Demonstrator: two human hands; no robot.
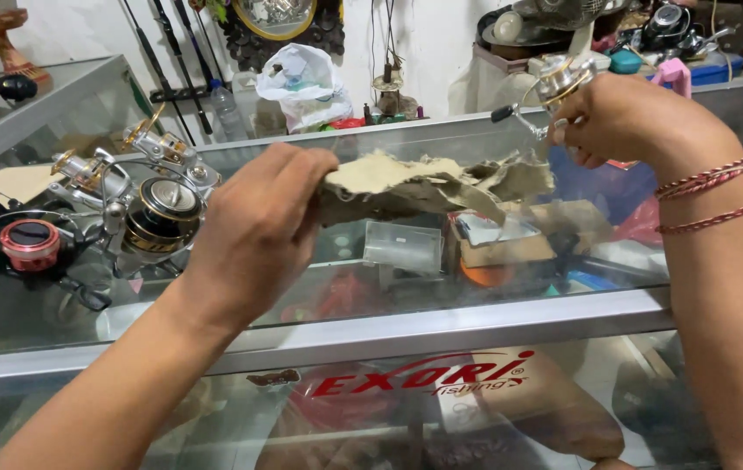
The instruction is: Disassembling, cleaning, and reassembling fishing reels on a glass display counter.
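Hands, rag and reels over a glass counter

Two bare hands show, both raised above the glass display counter (441,326). One rag, tan and frayed (428,184), stretches between them near the middle of the view. The left hand (254,231), coming up from 7 o'clock, is curled over the rag's left end: thumb beneath, four fingers (306,170) folded down across the top, closed on the cloth. The right hand (628,122), at about 2 o'clock, is clenched around one silver and gold fishing reel (558,83), whose dark-knobbed handle sticks out to the left; the rag's right end reaches up to that hand and touches the reel's underside. Whether those fingers also pinch the cloth cannot be told. Three red cord bracelets (711,196) sit on the right wrist.

At 9 o'clock, on the counter's glass top, lies a cluster of more reels, well apart from the hands. One black reel with a red spool (27,244) lies furthest left, a silver reel with a black and gold spool (158,218) beside it, and at least two more silver ones behind; the exact count is hard to tell since they overlap. One white plastic bag (302,83) stands against the wall at 12 o'clock, with one clear bottle (228,109) to its left. Under the glass lie boxes and packets, blurred by reflections.
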